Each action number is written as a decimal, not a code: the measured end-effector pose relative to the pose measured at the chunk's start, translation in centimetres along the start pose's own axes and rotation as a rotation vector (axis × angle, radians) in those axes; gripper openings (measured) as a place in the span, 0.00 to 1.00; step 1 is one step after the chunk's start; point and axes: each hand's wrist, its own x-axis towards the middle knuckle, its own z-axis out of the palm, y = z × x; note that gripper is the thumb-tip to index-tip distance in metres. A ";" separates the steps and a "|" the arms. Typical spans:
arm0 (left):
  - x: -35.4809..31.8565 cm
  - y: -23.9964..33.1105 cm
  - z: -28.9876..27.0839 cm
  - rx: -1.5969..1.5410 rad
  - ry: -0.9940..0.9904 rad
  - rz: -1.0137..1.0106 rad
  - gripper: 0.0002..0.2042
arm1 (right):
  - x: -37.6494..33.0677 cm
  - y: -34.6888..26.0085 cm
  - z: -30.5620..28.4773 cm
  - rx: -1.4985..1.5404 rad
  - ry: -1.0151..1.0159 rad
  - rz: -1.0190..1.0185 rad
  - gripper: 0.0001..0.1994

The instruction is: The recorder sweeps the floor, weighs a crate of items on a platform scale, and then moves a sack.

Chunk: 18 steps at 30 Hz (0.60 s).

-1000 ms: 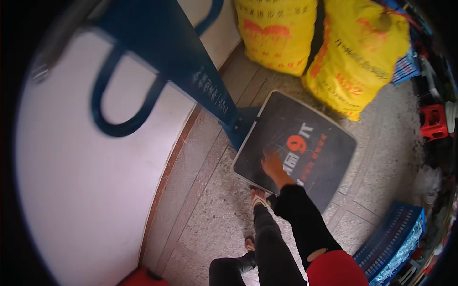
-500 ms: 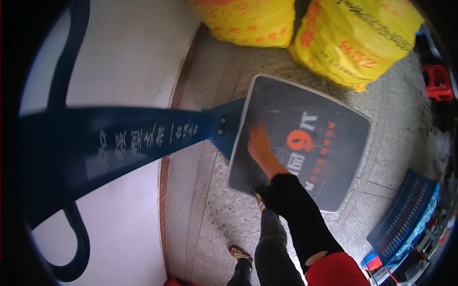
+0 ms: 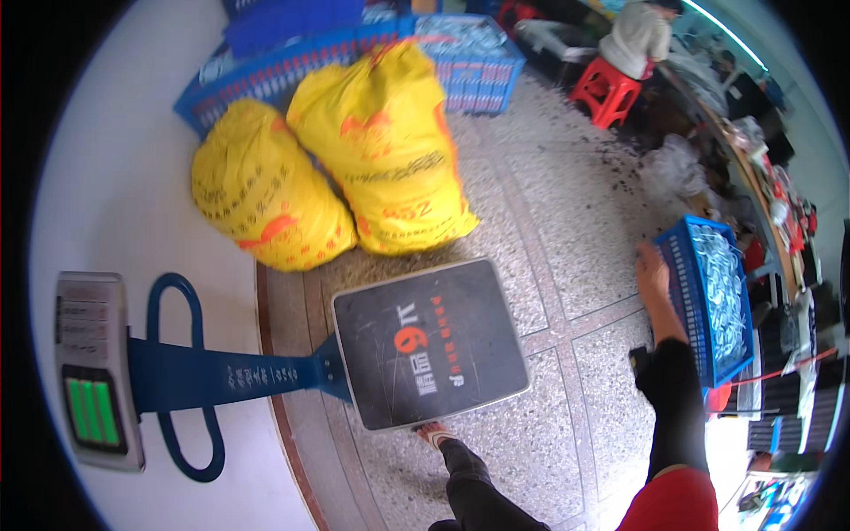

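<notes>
My right hand [image 3: 653,273], in a black sleeve cover, reaches out beside the near-left wall of a blue plastic crate [image 3: 680,288]. Its fingers look loosely spread and seem to hold nothing; whether they touch the crate I cannot tell. Inside the crate lie many small clear-wrapped pieces [image 3: 719,292]. To the left, a floor scale stands with a bare dark platform [image 3: 478,345], a blue column [image 3: 221,373] and a display head [image 3: 102,372] lit green. My left hand is out of view.
Two full yellow sacks [image 3: 257,190] [image 3: 385,150] stand behind the scale, against larger blue crates [image 3: 482,75]. A person [image 3: 633,44] sits on a red stool [image 3: 606,92] at the far right, by a cluttered workbench [image 3: 753,177]. My foot [image 3: 436,434] is near the platform.
My right hand has left the scale platform and moved right to the blue crate. The view has swung, bringing the scale's display, the whole sacks and the seated person into sight.
</notes>
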 end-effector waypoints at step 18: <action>-6.6 -4.1 12.3 1.101 -0.230 0.500 0.10 | -81.0 9.7 -35.0 -0.020 -1.564 0.380 0.11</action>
